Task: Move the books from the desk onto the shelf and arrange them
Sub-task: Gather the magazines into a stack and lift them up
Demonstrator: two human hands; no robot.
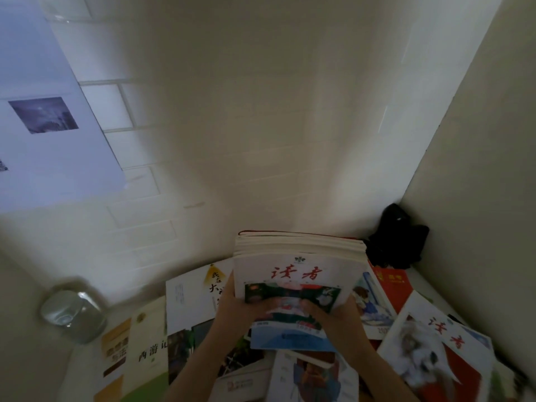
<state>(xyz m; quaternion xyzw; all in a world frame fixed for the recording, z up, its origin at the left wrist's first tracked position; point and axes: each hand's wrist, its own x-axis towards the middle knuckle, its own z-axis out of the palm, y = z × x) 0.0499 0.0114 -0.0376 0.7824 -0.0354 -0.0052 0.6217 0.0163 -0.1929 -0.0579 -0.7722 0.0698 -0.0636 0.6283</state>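
1. Stack of magazines [298, 256]: thin glossy covers, white page edges, red characters on top cover; held above the desk's scattered books [185, 297].
2. Left hand [232, 307] grips the stack's left edge; right hand [338, 313] grips the right, thumbs curled on top.
3. Clear rounded glass jar [72, 311] at left, blurred.

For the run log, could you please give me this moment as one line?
hands: left and right grip magazine stack | stack: raised above desk | other books: lying on desk | shelf: not visible
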